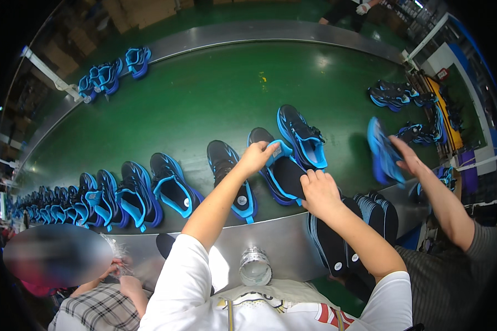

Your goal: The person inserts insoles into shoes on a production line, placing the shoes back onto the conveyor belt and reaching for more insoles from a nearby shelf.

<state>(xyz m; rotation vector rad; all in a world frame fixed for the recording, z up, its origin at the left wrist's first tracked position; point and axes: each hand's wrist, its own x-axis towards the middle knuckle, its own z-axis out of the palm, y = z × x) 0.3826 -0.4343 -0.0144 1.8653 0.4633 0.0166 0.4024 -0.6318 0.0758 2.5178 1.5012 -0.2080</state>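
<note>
A black and blue sneaker lies in front of me on the green belt, toe pointing away. My left hand pinches its light blue tongue and pulls it aside. A black insole is partly inside that sneaker, and my right hand grips its near end. To the left is a sneaker with an insole in it, bearing a round white sticker. Another sneaker stands just beyond, to the right. Stacks of black insoles lie by my right forearm.
A long row of sneakers runs along the near edge leftward. Several sneakers stand far left, others far right. A co-worker's hand at right holds a blurred blue shoe. A clear plastic container stands before me.
</note>
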